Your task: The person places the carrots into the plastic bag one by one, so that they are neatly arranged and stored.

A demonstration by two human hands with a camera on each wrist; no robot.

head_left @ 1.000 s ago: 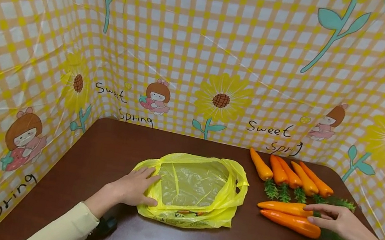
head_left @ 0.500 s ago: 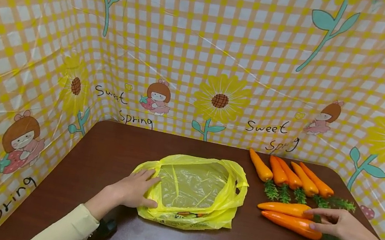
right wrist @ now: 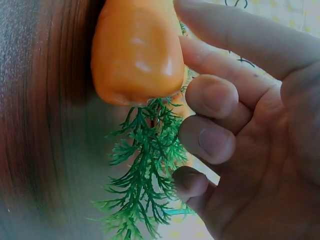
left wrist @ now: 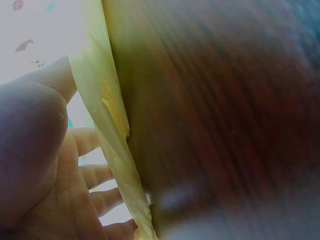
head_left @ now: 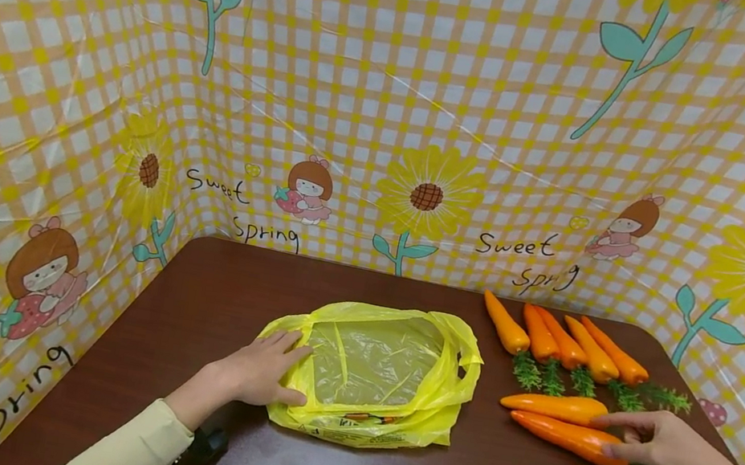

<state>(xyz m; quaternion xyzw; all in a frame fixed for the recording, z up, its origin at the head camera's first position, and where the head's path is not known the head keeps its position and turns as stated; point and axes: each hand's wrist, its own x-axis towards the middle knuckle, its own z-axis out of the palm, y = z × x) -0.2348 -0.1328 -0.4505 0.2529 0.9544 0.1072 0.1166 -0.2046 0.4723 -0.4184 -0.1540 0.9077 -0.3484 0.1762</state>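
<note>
In the head view, a yellow plastic bag (head_left: 454, 408) lies on the table with its mouth facing up. My left hand (head_left: 259, 369) rests on its left end, fingers spread over the plastic. The left wrist view shows the bag's side (left wrist: 112, 115) in front of those fingers. To the right, two orange carrots lie side by side. My right hand (head_left: 667, 450) pinches the thick end of the nearer carrot (head_left: 563, 437); the farther carrot (head_left: 550, 405) is by the index finger. The right wrist view shows a carrot's thick end (right wrist: 137, 55), its green leaves (right wrist: 147, 160) and my curled fingers.
Several more carrots (head_left: 567, 341) with green tops lie in a row at the table's back right. The dark brown table (head_left: 227, 274) is walled by a yellow checked cloth (head_left: 364, 101). Something orange shows through the bag's front.
My right hand and the nearer carrot have shifted slightly to the right and toward me. The left hand and the bag hold their place.
</note>
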